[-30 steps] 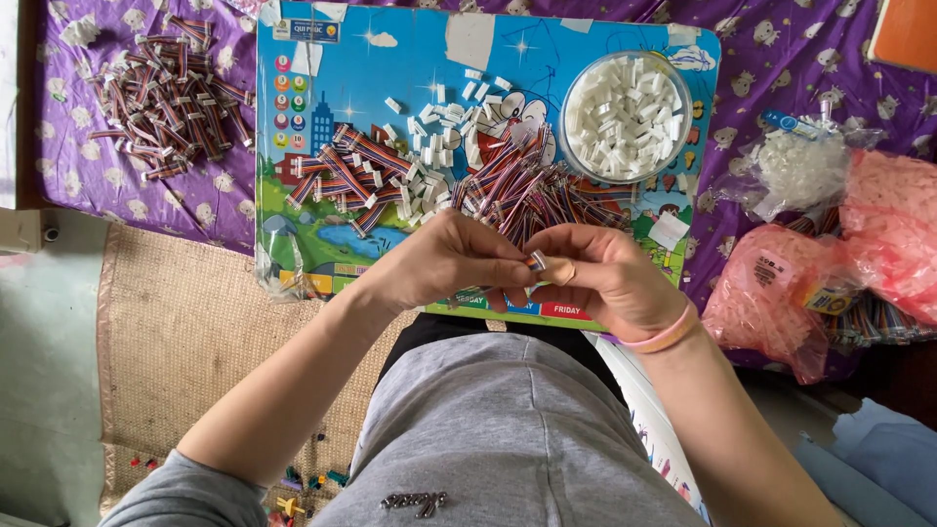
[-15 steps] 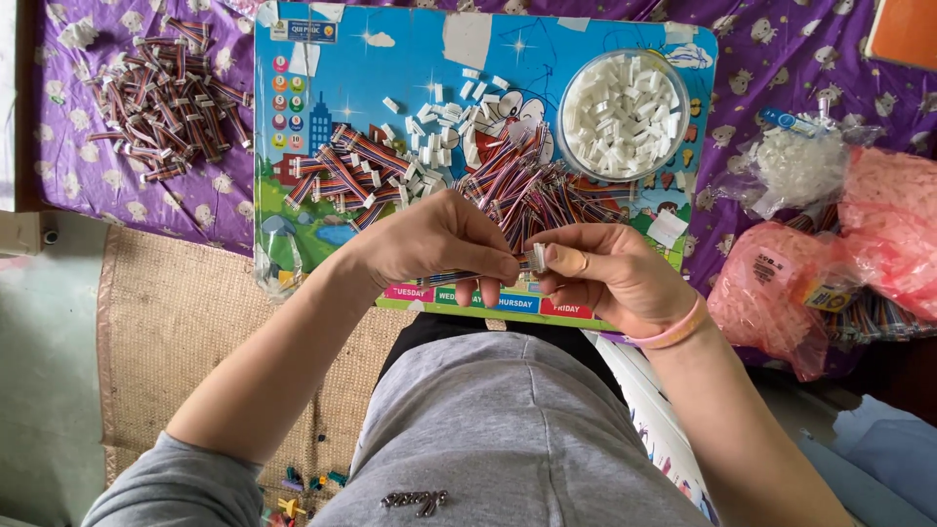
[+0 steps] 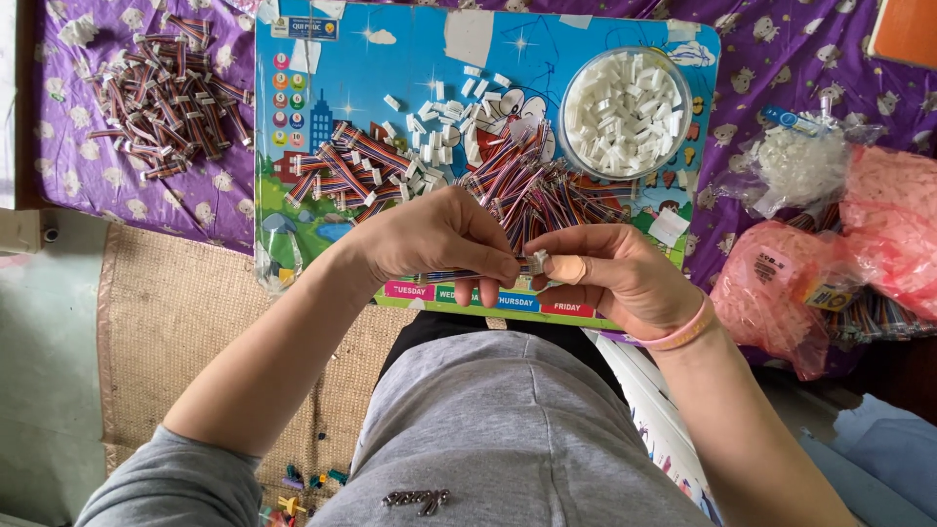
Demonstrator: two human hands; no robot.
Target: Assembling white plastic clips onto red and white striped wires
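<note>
My left hand (image 3: 444,239) pinches a short bundle of coloured wires (image 3: 459,276) at the near edge of a colourful cartoon board (image 3: 322,59). My right hand (image 3: 615,273), with a plaster on the thumb and a pink band on the wrist, holds a small white plastic connector (image 3: 538,260) against the end of those wires. The two hands meet fingertip to fingertip. Just beyond them lies a loose heap of striped wires (image 3: 542,185). Scattered white connectors (image 3: 439,127) lie on the board.
A clear round bowl (image 3: 625,112) of white connectors stands at the board's far right. Finished wire pieces (image 3: 161,93) are piled on the purple cloth (image 3: 781,49) at far left. Pink (image 3: 781,283) and clear (image 3: 795,166) bags lie to the right. A woven mat (image 3: 185,322) covers the floor.
Both hands stay together at the board's near edge. The fingers have shifted slightly, and the white connector now sits against the wire end between the thumbs.
</note>
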